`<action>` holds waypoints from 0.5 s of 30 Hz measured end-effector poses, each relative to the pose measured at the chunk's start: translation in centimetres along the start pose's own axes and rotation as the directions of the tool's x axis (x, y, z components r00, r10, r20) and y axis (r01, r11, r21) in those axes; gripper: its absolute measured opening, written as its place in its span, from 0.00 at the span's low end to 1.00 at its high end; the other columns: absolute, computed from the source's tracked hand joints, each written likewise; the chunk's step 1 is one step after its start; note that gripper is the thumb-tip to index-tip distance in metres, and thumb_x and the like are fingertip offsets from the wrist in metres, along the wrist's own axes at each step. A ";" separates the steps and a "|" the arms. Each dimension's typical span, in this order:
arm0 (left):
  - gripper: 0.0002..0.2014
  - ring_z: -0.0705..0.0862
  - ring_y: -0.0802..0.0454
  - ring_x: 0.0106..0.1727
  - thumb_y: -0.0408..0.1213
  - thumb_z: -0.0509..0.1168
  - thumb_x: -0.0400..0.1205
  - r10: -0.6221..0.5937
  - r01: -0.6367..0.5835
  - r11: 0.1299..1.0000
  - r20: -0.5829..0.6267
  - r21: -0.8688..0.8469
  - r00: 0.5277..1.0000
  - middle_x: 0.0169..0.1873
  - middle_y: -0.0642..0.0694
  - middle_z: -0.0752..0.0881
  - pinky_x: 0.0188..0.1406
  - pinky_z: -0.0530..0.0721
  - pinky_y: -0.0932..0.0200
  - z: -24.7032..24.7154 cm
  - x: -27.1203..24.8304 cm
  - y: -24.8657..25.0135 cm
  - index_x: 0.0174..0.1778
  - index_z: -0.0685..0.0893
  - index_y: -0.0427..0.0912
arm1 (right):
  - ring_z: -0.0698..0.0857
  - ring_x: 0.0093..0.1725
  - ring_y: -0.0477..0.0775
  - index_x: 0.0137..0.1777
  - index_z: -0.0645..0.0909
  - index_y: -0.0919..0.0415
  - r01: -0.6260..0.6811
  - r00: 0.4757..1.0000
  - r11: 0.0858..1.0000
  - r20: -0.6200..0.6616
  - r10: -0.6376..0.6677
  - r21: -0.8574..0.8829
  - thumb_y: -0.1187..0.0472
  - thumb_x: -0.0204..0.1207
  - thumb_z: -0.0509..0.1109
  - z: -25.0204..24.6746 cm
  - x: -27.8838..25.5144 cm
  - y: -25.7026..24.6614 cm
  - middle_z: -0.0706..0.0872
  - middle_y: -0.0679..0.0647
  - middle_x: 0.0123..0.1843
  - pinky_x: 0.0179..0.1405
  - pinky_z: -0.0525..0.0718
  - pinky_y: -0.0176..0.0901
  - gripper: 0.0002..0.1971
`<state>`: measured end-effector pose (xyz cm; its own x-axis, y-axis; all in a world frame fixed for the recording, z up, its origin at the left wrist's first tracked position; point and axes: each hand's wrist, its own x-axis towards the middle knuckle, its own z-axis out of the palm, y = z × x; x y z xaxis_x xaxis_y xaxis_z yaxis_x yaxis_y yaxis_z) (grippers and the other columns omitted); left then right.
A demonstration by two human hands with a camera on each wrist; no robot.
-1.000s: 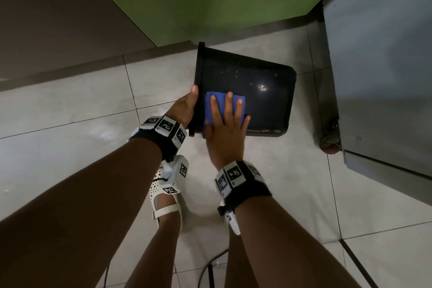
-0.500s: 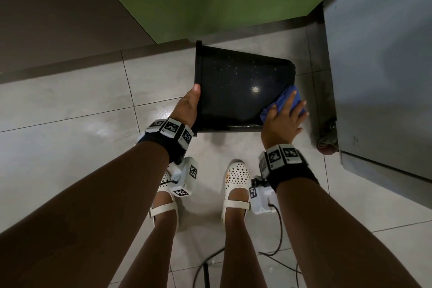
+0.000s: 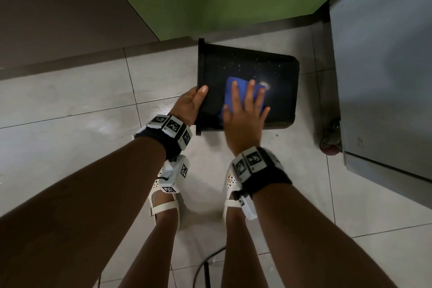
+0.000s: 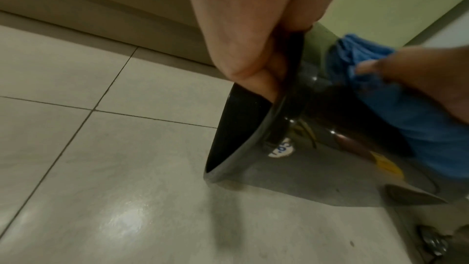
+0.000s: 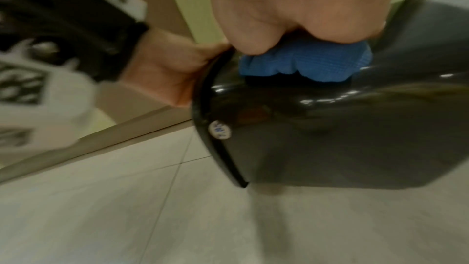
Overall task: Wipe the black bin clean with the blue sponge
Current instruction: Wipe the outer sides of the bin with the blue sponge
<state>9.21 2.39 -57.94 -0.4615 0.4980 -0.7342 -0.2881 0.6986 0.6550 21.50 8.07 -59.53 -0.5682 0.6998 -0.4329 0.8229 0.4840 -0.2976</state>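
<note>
Bin (image 3: 247, 86) tipped on its side on the floor (image 3: 70, 138), mouth facing left, base toward the grey cabinet (image 3: 383, 54) at the right; probably laid over so that the long outer wall faces up for wiping. Left hand (image 3: 189, 106) clamped on the rim, thumb on the outside, fingers curled into the opening as the left wrist view shows, most likely to stop the bin rolling or sliding under pressure. Right hand (image 3: 245, 112) spread flat, fingers straight, pressing the sponge (image 3: 236, 94) against the upturned wall near its middle, well short of the base. Sponge bunched under the palm in the right wrist view, touching the glossy plastic. Pale specks scattered over the wall beyond the fingertips, toward the far edge and base, so wiping seems unfinished. Round sticker (image 5: 219, 129) on the near side by the rim. Inside of the bin hidden; whether clean, cannot tell.
</note>
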 end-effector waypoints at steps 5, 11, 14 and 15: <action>0.20 0.82 0.58 0.45 0.48 0.48 0.86 0.018 -0.019 1.000 -0.018 -0.017 1.000 0.51 0.48 0.83 0.49 0.81 0.62 0.0 -0.2 -0.2 0.63 0.79 0.41 | 0.38 0.81 0.65 0.81 0.39 0.48 -0.198 0.980 0.979 0.024 0.197 0.050 0.49 0.84 0.48 -2.6 1.8 4.6 0.37 0.58 0.83 0.78 0.46 0.69 0.29; 0.21 0.79 0.58 0.49 0.47 0.47 0.87 0.036 -0.048 0.989 -0.089 -0.143 0.995 0.54 0.49 0.80 0.44 0.79 0.78 1.4 -0.6 0.0 0.70 0.73 0.41 | 0.39 0.81 0.67 0.81 0.39 0.50 -0.490 0.868 0.844 0.029 0.496 0.216 0.50 0.85 0.48 -3.2 1.8 5.6 0.39 0.60 0.83 0.77 0.49 0.71 0.29; 0.20 0.78 0.54 0.49 0.48 0.46 0.87 0.039 -0.055 0.992 -0.138 -0.117 0.990 0.53 0.49 0.78 0.49 0.78 0.62 1.7 -0.6 -0.1 0.70 0.72 0.43 | 0.38 0.80 0.69 0.81 0.39 0.52 -0.457 0.887 0.878 0.006 0.461 0.145 0.50 0.84 0.48 -1.6 0.5 3.3 0.38 0.61 0.83 0.77 0.47 0.70 0.30; 0.20 0.78 0.56 0.48 0.47 0.46 0.87 0.051 -0.068 0.991 -0.144 -0.116 0.988 0.52 0.50 0.78 0.48 0.79 0.66 1.7 -0.5 -0.2 0.69 0.73 0.42 | 0.38 0.80 0.70 0.81 0.40 0.52 -0.409 0.911 0.906 -0.002 0.411 0.110 0.50 0.84 0.49 -0.9 -0.1 2.5 0.39 0.62 0.83 0.76 0.46 0.70 0.30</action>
<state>10.93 2.84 -57.99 -0.5914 0.4536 -0.6667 -0.3515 0.5991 0.7194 23.60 9.64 -59.42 -0.1794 0.8378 -0.5157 0.9780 0.0950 -0.1860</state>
